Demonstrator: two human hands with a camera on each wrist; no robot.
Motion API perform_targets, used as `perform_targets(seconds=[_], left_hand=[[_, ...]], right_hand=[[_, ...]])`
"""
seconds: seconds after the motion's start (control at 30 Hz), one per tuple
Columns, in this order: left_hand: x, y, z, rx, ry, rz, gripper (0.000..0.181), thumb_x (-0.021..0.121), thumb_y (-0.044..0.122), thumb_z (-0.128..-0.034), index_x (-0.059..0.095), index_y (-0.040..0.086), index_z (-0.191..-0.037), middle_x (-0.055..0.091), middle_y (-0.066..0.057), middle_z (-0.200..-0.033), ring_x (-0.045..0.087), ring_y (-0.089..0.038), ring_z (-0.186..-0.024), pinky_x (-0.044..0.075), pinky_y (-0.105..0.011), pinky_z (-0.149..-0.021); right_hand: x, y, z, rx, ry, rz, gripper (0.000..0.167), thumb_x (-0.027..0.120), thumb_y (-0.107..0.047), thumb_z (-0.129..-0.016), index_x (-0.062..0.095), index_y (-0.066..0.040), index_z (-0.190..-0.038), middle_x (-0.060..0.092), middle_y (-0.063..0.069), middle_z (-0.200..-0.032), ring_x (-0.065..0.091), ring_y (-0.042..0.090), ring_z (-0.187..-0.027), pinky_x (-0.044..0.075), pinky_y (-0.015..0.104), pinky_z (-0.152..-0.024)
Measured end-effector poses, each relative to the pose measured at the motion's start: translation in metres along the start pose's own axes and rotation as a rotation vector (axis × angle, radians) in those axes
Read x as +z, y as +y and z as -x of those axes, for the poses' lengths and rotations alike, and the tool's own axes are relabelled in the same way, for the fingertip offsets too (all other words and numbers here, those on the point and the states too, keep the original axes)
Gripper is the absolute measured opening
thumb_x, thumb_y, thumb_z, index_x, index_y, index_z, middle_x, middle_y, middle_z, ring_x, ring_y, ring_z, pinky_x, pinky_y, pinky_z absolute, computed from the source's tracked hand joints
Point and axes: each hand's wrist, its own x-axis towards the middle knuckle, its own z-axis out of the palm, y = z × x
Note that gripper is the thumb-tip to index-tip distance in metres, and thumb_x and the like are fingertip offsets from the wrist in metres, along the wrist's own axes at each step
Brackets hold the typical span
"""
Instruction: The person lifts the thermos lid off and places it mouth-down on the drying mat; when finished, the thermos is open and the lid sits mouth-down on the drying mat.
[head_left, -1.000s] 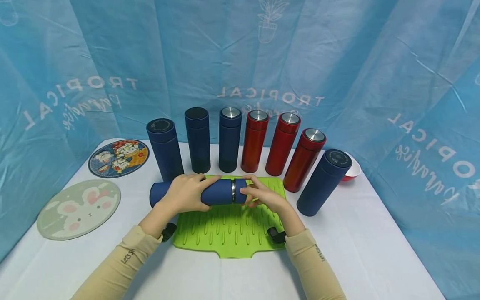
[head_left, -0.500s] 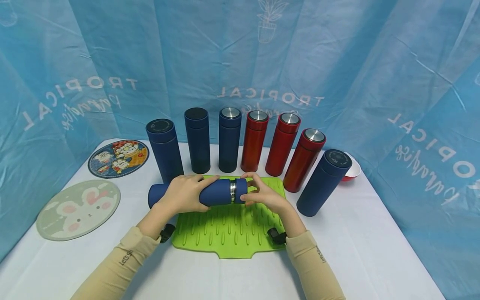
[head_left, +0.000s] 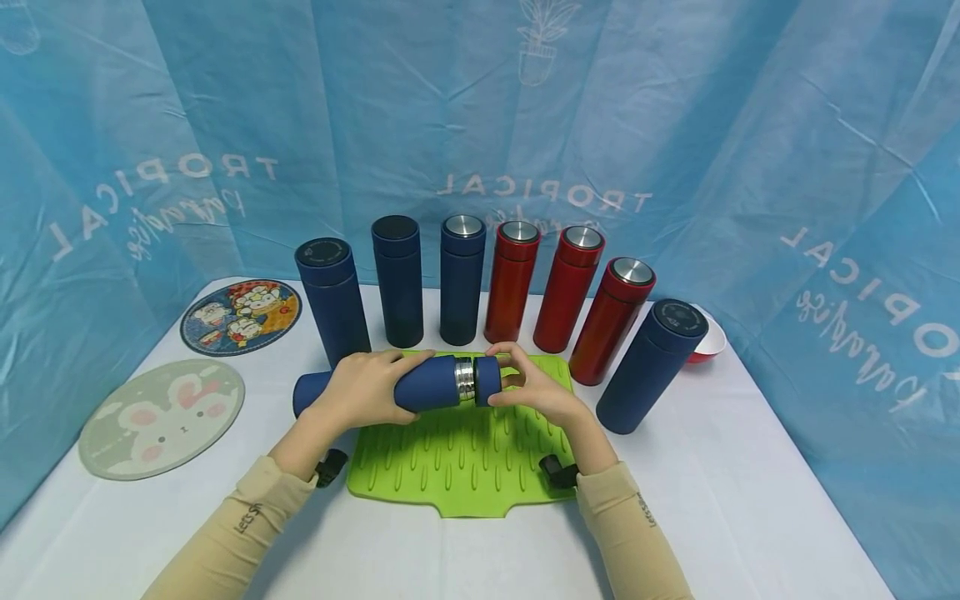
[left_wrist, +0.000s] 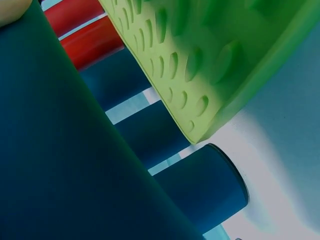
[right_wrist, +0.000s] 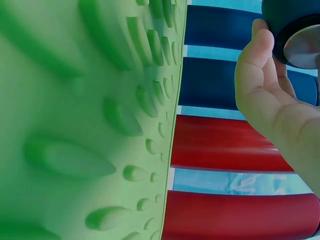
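My left hand grips a dark blue thermos bottle round its body, lying sideways over the green mat. The bottle's silver neck shows at its right end. Just beyond that neck, a blue lid is pinched between the thumb and fingers of my right hand. A narrow dark gap separates lid and neck; whether they still touch inside I cannot tell. In the right wrist view the lid shows a silvery disc on its end. The bottle body fills much of the left wrist view.
A ribbed green mat lies below both hands. Behind it stand blue thermoses and red thermoses in an arc, with another blue thermos at right. A red-white bowl and oval mats lie farther out.
The lid has moved right, away from the bottle, in my right hand, so the silver neck is now exposed. My left hand and the bottle have shifted slightly left.
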Motion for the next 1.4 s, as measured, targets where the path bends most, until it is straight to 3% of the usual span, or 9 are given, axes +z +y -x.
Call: perform_targets(seconds=[0.53, 0.77, 0.93, 1.13, 1.4], left_hand=[[-0.005, -0.017, 0.016, -0.074, 0.027, 0.074, 0.090, 0.077, 0.051, -0.0609, 0.041, 0.025, -0.139, 0.062, -0.010, -0.108, 0.062, -0.026, -0.085, 0.049, -0.044, -0.069], [-0.009, -0.026, 0.025, -0.161, 0.092, 0.114, 0.091, 0.077, 0.052, -0.0613, 0.039, 0.026, -0.139, 0.061, -0.013, -0.108, 0.061, -0.030, -0.081, 0.050, -0.047, -0.064], [-0.014, -0.030, 0.031, -0.232, 0.121, 0.165, 0.091, 0.076, 0.050, -0.0644, 0.035, 0.022, -0.141, 0.058, -0.018, -0.115, 0.060, -0.036, -0.089, 0.049, -0.052, -0.068], [-0.019, -0.035, 0.037, -0.328, 0.190, 0.301, 0.093, 0.076, 0.044, -0.0689, 0.028, 0.020, -0.145, 0.052, -0.022, -0.125, 0.056, -0.041, -0.101, 0.045, -0.057, -0.075], [-0.022, -0.042, 0.050, -0.505, 0.323, 0.569, 0.094, 0.075, 0.034, -0.0741, 0.015, 0.020, -0.146, 0.040, -0.027, -0.133, 0.045, -0.049, -0.112, 0.037, -0.063, -0.086]], right_hand=[[-0.003, 0.000, 0.003, -0.004, 0.031, 0.027, 0.061, 0.066, -0.006, -0.079, 0.033, -0.016, -0.129, 0.034, 0.016, -0.132, 0.045, 0.034, -0.107, 0.047, 0.037, -0.081], [-0.002, 0.004, 0.003, 0.004, 0.050, 0.005, 0.056, 0.065, -0.012, -0.083, 0.033, -0.020, -0.129, 0.034, 0.015, -0.135, 0.047, 0.032, -0.105, 0.041, 0.051, -0.091], [-0.002, 0.007, 0.002, -0.007, 0.055, -0.009, 0.054, 0.064, -0.016, -0.085, 0.034, -0.023, -0.129, 0.036, 0.015, -0.134, 0.049, 0.031, -0.105, 0.037, 0.056, -0.094], [-0.003, 0.007, 0.001, -0.012, 0.080, 0.004, 0.054, 0.062, -0.015, -0.086, 0.034, -0.023, -0.131, 0.035, 0.016, -0.136, 0.047, 0.032, -0.107, 0.037, 0.057, -0.094], [-0.001, 0.008, -0.001, 0.014, 0.103, 0.013, 0.058, 0.060, -0.011, -0.087, 0.032, -0.020, -0.136, 0.032, 0.016, -0.139, 0.044, 0.033, -0.111, 0.038, 0.056, -0.095]])
